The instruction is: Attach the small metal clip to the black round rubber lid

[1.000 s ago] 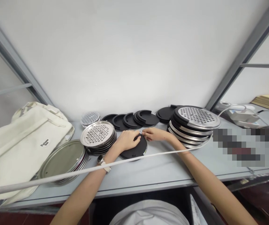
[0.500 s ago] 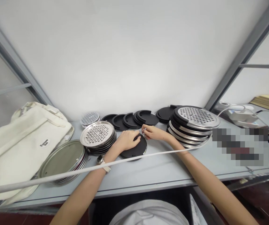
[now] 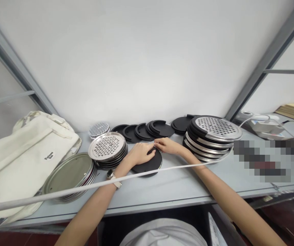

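Observation:
A round black disc [image 3: 149,165] lies on the grey shelf in front of me. My left hand [image 3: 143,153], wearing a watch at the wrist, rests over its upper left part with the fingers curled on it, steadying it. At the disc's far right edge my right hand [image 3: 166,145] pinches a small shiny piece, mostly hidden by the fingers, close to the left fingertips. Left of my hands a pierced metal disc [image 3: 107,146] tops a stack of dark discs.
Cut-out black discs [image 3: 163,129] line the wall. At right stands a tall stack topped by a large perforated metal plate [image 3: 215,128]. Olive round plates [image 3: 70,172] and cream cloth bags [image 3: 21,153] sit at left. A white cord [image 3: 85,188] crosses the front.
My right hand has moved slightly left and up, bringing its fingertips against the disc's edge near my left fingers. The shiny piece shows less now. My left hand stays on the disc.

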Demonstrator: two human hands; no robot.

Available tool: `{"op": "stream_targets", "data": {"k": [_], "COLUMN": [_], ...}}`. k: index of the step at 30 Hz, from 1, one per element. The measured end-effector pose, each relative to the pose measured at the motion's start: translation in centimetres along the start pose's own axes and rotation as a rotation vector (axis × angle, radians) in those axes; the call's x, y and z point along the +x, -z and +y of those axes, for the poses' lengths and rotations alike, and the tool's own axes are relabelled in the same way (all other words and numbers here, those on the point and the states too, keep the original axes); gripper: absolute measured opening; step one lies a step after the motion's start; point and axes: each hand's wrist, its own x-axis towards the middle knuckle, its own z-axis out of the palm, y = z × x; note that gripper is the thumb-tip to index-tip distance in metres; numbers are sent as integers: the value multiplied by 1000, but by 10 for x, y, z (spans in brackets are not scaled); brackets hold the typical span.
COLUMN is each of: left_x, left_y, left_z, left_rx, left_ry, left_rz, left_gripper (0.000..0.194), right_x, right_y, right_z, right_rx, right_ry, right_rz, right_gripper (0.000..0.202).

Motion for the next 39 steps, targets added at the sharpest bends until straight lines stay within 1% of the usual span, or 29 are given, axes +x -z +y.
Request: {"op": "stream_targets", "data": {"k": [5,10,20,27,36,39], "left_x": [1,2,3,3,4,4], "left_y": [-1,-2,-4,-5,-7,-7], "left_z": [1,2,0,-1,-1,0], "left_rx": [3,30,45,39,51,54], "left_ry": [40,80,107,87,113,116], "left_rz": [14,-3,3,7,9,19], "left_gripper": [18,23,26,24,26,26], "right_x": [0,1,-1,2,3,3], "right_y": [1,1,2,-5,-11,-11], "right_z": [-2,-4,-5,-9,-17,-18], "right_rx": [-61,-81,-112,-154,-200,-208], "right_ry": [8,7,-7,-34,-85,-79], "right_rz": [8,12,-16,70,106,103], "right_gripper": [30,29,31,26,29,28]}}
